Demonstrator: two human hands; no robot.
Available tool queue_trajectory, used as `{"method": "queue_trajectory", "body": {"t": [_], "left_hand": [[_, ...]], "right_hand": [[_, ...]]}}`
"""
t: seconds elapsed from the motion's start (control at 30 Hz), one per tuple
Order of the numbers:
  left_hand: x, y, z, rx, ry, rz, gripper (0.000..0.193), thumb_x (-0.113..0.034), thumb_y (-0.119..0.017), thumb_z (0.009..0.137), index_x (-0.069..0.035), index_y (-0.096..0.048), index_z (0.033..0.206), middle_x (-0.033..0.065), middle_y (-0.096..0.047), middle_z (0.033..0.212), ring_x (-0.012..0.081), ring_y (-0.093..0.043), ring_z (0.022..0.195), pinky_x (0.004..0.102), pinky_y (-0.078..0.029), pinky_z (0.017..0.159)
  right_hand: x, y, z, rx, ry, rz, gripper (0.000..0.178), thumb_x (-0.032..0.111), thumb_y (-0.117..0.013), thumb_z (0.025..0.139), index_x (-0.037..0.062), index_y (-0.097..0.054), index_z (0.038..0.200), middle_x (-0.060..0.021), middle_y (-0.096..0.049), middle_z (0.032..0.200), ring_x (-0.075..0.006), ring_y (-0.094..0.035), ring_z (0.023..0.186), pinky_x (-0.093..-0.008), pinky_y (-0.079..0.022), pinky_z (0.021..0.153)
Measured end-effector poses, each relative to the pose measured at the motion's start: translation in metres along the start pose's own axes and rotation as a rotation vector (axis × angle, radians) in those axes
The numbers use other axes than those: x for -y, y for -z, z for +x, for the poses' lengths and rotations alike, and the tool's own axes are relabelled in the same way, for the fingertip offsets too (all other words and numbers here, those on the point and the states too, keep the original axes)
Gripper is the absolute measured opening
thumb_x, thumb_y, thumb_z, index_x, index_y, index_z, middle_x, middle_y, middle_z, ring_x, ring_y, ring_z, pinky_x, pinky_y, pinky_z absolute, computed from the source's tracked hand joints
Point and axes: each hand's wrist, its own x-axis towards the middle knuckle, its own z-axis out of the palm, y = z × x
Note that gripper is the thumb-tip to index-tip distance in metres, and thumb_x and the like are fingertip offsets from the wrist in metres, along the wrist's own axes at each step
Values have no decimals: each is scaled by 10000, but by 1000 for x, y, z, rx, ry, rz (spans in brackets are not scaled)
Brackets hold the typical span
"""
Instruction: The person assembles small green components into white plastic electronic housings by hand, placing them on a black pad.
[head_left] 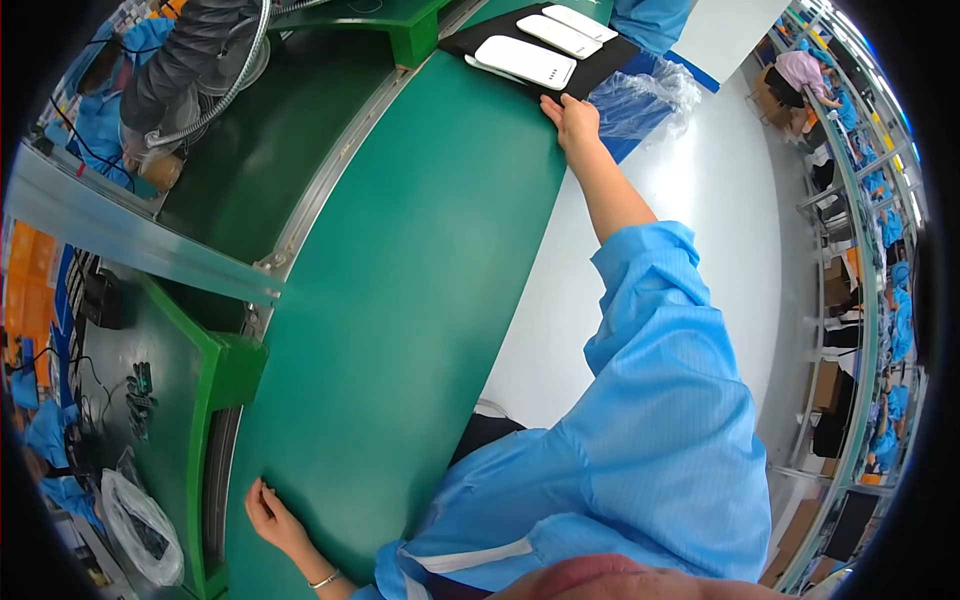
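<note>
My right arm stretches far across the green work surface (400, 230). At its end, my right hand (577, 122) is at the near edge of a black mat (470, 38), fingers extended and apart, with nothing seen in them. On that mat lie several flat white oblong panels with rounded corners; the nearest white panel (525, 62) has small dark marks at one end and is just beyond my fingertips. My left hand (272, 518), with a bracelet at the wrist, rests low on the left side of the green surface, fingers loosely extended and holding nothing.
Clear plastic wrap (645, 100) hangs beside the mat near a co-worker's blue sleeve (650, 22). A metal rail (340, 165) borders the left side. Beyond it are a green-edged side table (205, 370), a plastic bag (140, 525) and a flexible grey duct (185, 60).
</note>
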Motion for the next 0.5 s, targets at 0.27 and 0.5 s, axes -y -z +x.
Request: {"method": "queue_trajectory", "body": {"t": [0.27,0.5], "left_hand": [[-4,-2,-8,-13,2,57,200,-31,-489,928,46,-593,1080,106,-562,1031,161,-561,847,265,-484,754],[-13,-6,-1,3,15,75,202,-50,-485,939,47,-587,1084,113,-560,1038,162,-558,844,262,-482,755]], "right_hand": [[18,-12,37,-78,-81,-779,263,80,-639,780,-100,-577,962,-175,-598,956,-313,-637,631,-365,-572,505],[18,-43,48,-127,-129,-536,305,59,-607,795,-4,-545,1086,-179,-561,1036,-347,-587,842,-476,-522,704]]}}
